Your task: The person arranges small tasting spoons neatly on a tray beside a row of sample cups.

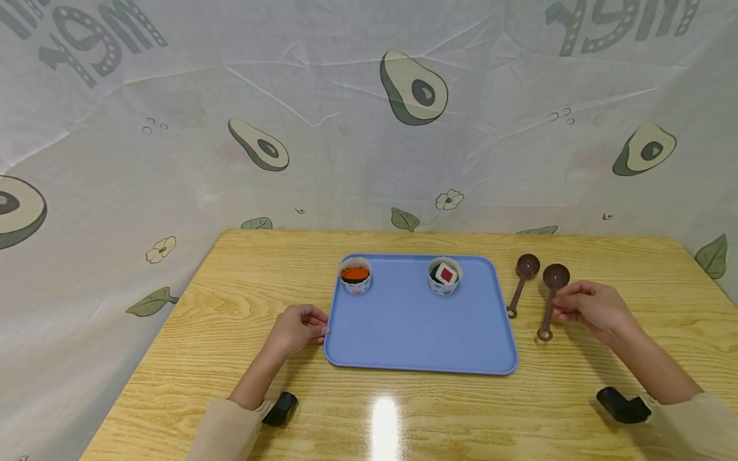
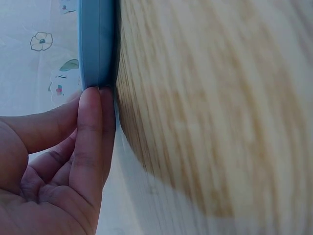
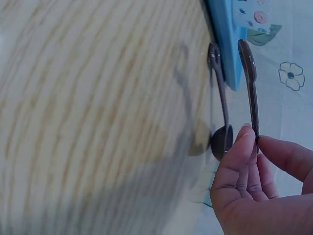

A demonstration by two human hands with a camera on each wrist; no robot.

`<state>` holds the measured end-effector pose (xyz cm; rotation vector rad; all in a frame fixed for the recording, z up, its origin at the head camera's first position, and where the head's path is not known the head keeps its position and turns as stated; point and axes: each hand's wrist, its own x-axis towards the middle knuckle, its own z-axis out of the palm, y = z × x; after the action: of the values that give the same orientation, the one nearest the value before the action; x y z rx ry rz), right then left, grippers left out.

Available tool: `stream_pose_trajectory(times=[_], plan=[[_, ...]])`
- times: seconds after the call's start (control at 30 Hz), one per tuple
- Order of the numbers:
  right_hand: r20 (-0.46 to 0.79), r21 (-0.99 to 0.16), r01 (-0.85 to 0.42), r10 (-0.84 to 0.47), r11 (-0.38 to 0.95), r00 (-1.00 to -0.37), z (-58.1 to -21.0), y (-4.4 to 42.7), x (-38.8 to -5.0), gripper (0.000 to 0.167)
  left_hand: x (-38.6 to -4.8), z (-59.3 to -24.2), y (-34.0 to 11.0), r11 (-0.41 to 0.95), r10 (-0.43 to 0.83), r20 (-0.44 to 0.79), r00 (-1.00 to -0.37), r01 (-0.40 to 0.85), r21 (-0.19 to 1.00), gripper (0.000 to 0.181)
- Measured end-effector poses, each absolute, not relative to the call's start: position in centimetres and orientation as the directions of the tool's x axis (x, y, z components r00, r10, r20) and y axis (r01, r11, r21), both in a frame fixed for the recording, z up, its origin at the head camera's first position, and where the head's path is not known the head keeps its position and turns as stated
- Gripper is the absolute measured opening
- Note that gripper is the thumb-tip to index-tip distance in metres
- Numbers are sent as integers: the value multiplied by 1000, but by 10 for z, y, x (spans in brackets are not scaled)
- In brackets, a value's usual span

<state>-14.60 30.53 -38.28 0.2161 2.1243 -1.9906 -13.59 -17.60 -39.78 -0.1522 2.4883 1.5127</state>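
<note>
A person's right hand (image 1: 594, 310) pinches a brown spoon (image 1: 555, 282) while the left hand (image 1: 295, 330) touches a blue tray (image 1: 415, 336).

At the tray's three o'clock, thumb and fingers close on the handle, leaving the bowl free; at nine, the left fingers sit pressed together against the rim, perhaps to steady it. A second spoon (image 1: 523, 273) lies on the table (image 1: 450, 410) towards two o'clock, and two paper cups, one at ten (image 1: 357, 288), one at one (image 1: 443, 289), keep their fillings apart.
</note>
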Motion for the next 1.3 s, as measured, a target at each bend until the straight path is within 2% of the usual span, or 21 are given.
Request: stream_pose_trajectory(times=[0.37,0.73,1.3], plan=[[-216,-976,212,-76,52,-973,-370,301,-143,5,-135,-397,-176,458,26,-252,-967,-212,863,12],[-211,-964,195,-69,183,-975,-359,291,-143,4,-136,-398,-176,465,22,-252,-967,-214,859,12],[-172,-979,156,-114,134,-978,-353,270,-148,4,-135,-397,-177,457,31,-255,-966,-213,864,12]])
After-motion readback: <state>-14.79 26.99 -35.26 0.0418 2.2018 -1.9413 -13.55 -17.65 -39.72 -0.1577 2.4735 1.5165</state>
